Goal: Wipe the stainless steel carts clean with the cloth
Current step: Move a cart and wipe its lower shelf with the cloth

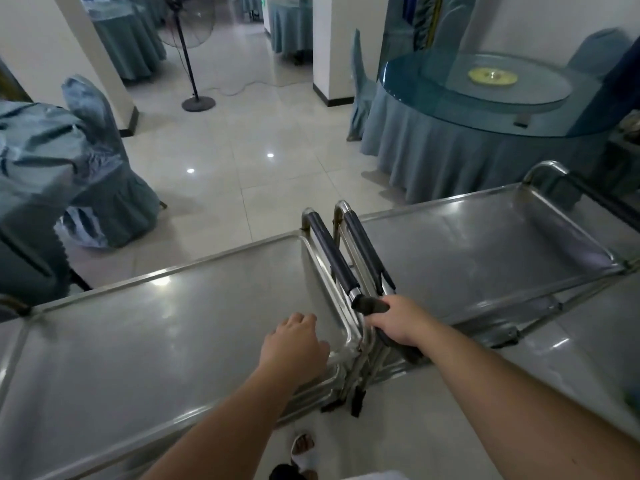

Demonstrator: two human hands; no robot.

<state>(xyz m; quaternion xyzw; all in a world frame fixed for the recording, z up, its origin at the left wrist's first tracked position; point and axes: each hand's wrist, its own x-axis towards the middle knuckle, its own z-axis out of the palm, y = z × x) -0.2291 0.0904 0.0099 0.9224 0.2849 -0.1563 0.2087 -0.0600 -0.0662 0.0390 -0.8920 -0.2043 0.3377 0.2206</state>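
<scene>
Pale glossy floor tiles [242,161] spread through a dining hall, with a round glass-topped table in blue-grey skirting [485,109] at the far right and a black pedestal fan [188,32] behind. Two stainless steel carts stand end to end, handles touching: the left cart [156,323] and the right cart [485,251]. The left hand [294,344] rests near the left cart's corner, fingers loosely curled, holding nothing. The right hand [398,322] grips a dark cloth [372,304] against the black-sleeved handles [346,258].
</scene>
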